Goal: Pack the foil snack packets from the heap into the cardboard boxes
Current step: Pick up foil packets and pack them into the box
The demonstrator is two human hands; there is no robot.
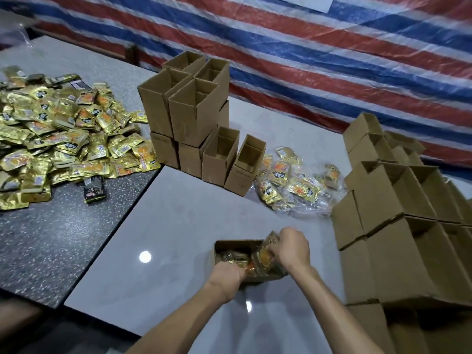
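Poking from the box, foil packets sit clasped by right hand fingers.

Striped tarp wall (red, blue, white); grey tabletops.

Glossy gold foil packets, matt cardboard boxes — polished stone table

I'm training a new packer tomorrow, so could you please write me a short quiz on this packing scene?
1. True or false: the box being filled stands on the dark speckled tabletop.
2. The loose packets right of the centre box stack lie in: A clear plastic bag, B tray, C crate.
3. Which hand grips a packet bundle at that box's right end?
Key: 1 false, pale tabletop; 2 A; 3 right hand.
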